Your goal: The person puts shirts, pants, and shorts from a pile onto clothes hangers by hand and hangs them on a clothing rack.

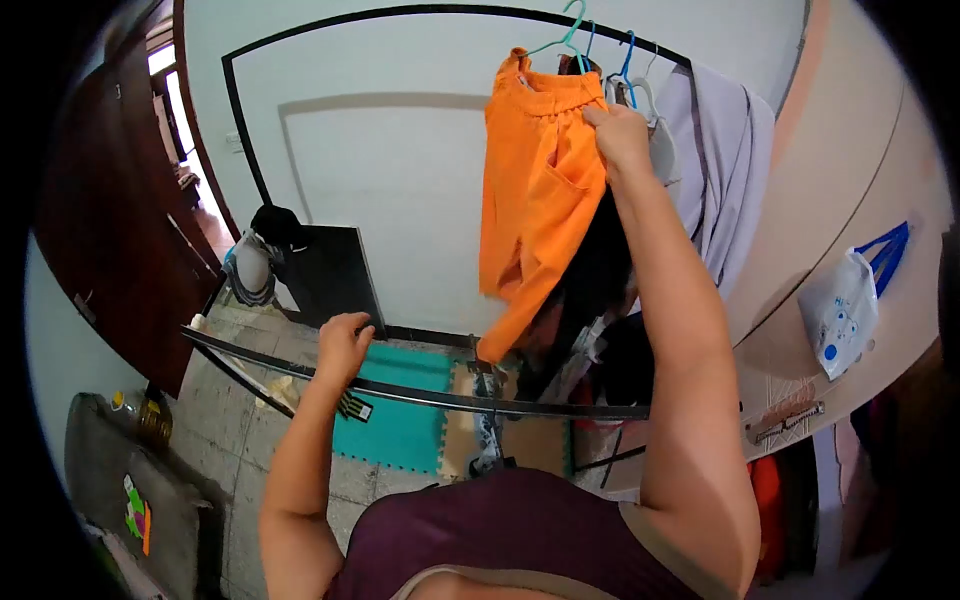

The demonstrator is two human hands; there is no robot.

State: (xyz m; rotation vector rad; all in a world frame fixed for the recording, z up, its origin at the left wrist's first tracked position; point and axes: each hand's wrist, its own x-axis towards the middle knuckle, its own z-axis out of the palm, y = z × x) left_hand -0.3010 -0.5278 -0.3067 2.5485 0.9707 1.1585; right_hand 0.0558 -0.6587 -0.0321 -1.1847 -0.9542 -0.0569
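Observation:
Orange trousers [535,170] with an elastic waistband and a side pocket hang from a mint-green hanger [572,38] on the black clothes rack's top bar [400,12]. My right hand [622,138] is raised and closed on the right end of their waistband. My left hand [345,348] is held lower, over the rack's near bottom bar [430,398]. Its fingers are loosely bent and apart, and I see nothing in them. Behind the trousers hang dark garments [590,265], partly hidden by the trousers and my right arm.
A lavender cloth [720,170] drapes over the rack's right end, beside blue hangers [628,68]. A white bag with blue handles [843,310] hangs at right. Teal foam mats [400,440] lie on the floor. A black cap [278,225] and dark board [330,275] stand at the back left.

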